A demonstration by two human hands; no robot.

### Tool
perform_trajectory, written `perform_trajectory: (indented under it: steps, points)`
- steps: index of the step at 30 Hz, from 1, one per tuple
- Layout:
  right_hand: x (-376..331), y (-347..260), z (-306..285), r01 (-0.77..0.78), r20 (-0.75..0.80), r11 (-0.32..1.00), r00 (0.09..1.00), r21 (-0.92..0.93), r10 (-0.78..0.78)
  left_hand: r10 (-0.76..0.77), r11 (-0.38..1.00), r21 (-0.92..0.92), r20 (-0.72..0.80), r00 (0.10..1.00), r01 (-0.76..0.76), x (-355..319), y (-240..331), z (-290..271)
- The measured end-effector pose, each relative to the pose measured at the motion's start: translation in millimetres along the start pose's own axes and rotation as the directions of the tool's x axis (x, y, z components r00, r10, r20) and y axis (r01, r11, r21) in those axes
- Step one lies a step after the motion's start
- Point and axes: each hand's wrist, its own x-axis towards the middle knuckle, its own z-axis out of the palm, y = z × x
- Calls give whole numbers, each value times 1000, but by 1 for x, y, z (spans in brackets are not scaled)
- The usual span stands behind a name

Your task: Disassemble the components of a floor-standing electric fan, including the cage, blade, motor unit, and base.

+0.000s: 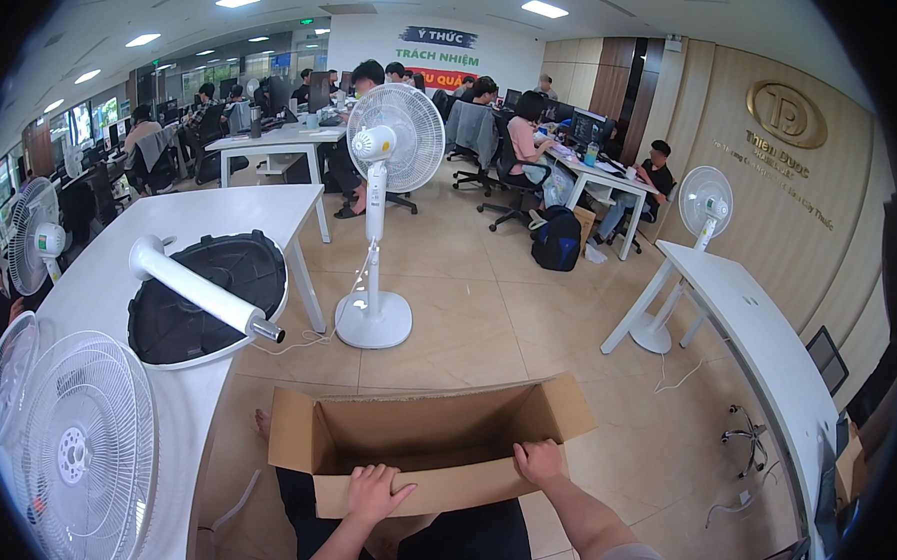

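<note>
A tall open cardboard box (428,491) stands in front of me, close to my legs, and its inside looks bare where I can see it. My left hand (375,491) is bent over the near edge of the box, thumb pointing right along the cardboard. Further right on that same edge, my right hand (540,461) curls its fingers over the rim. Both hands grip the box. On the white table at left lie a white fan pole (204,291) and, beneath it, a fan base (176,332) with its black underside up.
Round white fan grilles (105,435) lie on the near end of the left table (199,416). An assembled stand fan (374,318) is beyond the box. Another white table (740,302) runs along the right, with a fan (705,204) behind it. People sit at desks further back.
</note>
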Motion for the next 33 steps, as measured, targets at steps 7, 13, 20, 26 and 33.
perform_trajectory:
  steps: [7,13,20,26,33]
  points:
    - [20,-95,11,2,109,999,994,-45,3,1,1000,8,38,999,-1,-3,3,-5]
    - [25,-198,34,38,31,993,999,112,-42,-8,1000,27,54,999,6,-7,5,-4]
    - [29,-174,28,135,24,974,990,181,-142,-15,993,114,57,998,8,-5,-10,-12]
    - [25,-123,21,15,-24,990,1000,138,-12,-72,995,69,-37,997,74,-20,-30,-20]
    - [14,-31,10,-167,5,985,986,46,167,-70,995,70,-72,995,75,-19,-26,-16]
